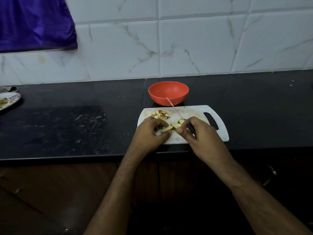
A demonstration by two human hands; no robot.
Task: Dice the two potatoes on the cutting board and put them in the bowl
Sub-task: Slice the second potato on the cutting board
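A white cutting board lies on the black counter. A pile of diced potato sits at its far left. Potato slices lie in the middle between my hands. My left hand pinches one long slice with curled fingers. My right hand grips a knife by its dark handle; the thin blade points away toward the bowl. The orange bowl stands just behind the board, and I see nothing in it.
A plate with food scraps sits at the counter's far left edge. A purple cloth hangs on the tiled wall at upper left. The counter's front edge runs just below my wrists, with brown cabinet doors beneath.
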